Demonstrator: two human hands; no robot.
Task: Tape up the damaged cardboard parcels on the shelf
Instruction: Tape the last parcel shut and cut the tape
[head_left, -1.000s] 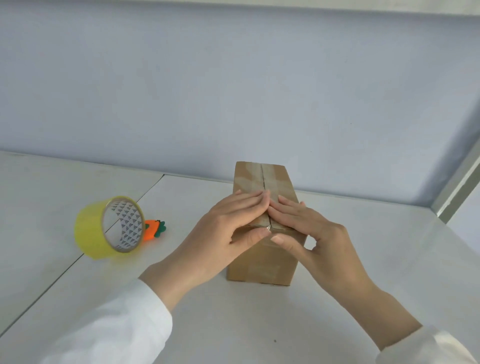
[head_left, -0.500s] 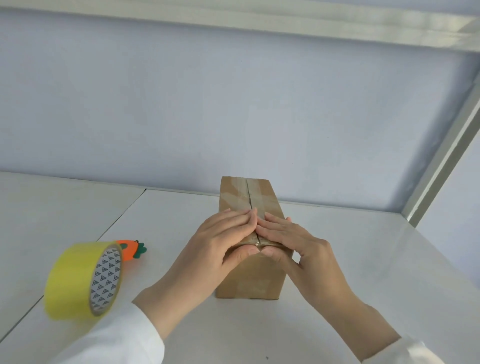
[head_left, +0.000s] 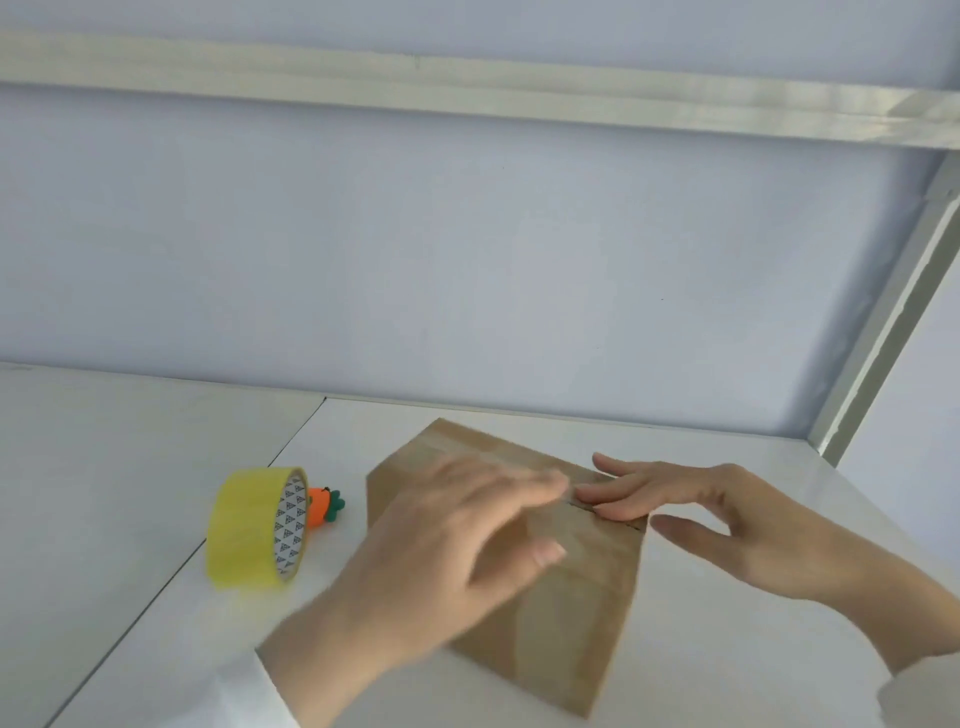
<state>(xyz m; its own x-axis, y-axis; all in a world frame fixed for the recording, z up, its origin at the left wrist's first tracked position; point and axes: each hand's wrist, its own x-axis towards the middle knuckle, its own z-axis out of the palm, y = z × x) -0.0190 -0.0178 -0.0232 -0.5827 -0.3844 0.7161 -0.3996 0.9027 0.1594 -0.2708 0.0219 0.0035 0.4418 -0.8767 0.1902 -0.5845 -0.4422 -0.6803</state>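
Observation:
A brown cardboard parcel (head_left: 571, 613) lies on the white shelf (head_left: 130, 467), turned at an angle with one corner toward me. A taped seam runs along its top. My left hand (head_left: 441, 551), blurred, lies over the top with the thumb down the near face, gripping it. The fingertips of my right hand (head_left: 727, 525) press flat on the seam near the right edge, and its thumb is spread just off the parcel's side. A yellow tape roll (head_left: 249, 525) stands on edge to the left, apart from both hands.
A small orange carrot-shaped item (head_left: 324, 506) sits just behind the tape roll. The back wall is close behind the parcel. A metal upright (head_left: 893, 312) stands at the right and a shelf beam (head_left: 467, 88) runs overhead. A seam in the shelf surface runs left of the roll.
The parcel has turned from pointing straight away to lying at an angle. My hands have spread apart on its top. The view has tilted upward.

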